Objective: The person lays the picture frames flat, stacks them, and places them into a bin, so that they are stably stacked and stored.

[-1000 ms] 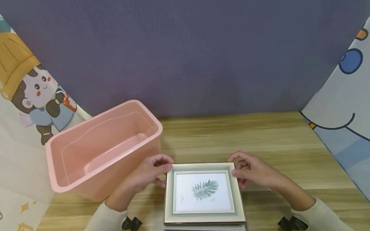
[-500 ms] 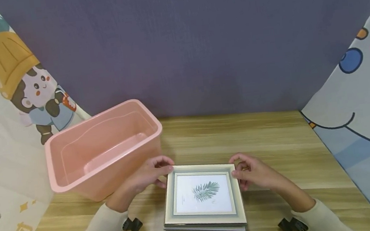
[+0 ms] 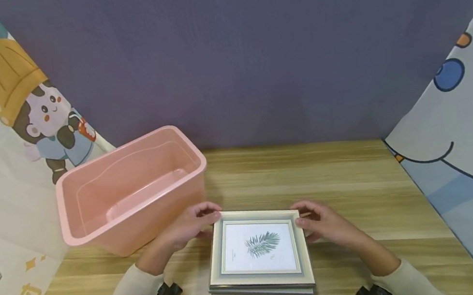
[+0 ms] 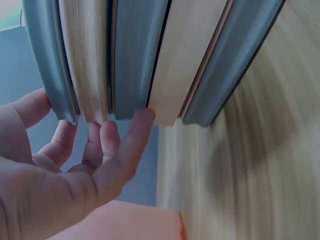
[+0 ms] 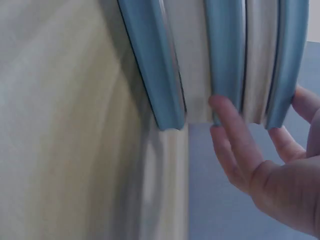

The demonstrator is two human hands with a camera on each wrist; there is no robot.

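Note:
Several picture frames lie in a stack, some edged in grey-blue and some in light wood. The top picture frame faces up, with a green leaf print behind it. My left hand grips the stack's far left corner, its thumb at the top frame. At the far right corner, my right hand grips the stack with bent fingers. In the left wrist view, left fingers touch the frame edges. The right wrist view shows right fingers against the edges.
A pink bin stands left of the stack, close behind my left forearm. The wooden tabletop ends at a dark back wall. Printed cartoon panels rise on both sides. A black wrist mount hangs by each sleeve.
The right hand's fingers have shifted slightly along the far right corner. The left fingers have tucked in a little. The stack stays almost in place.

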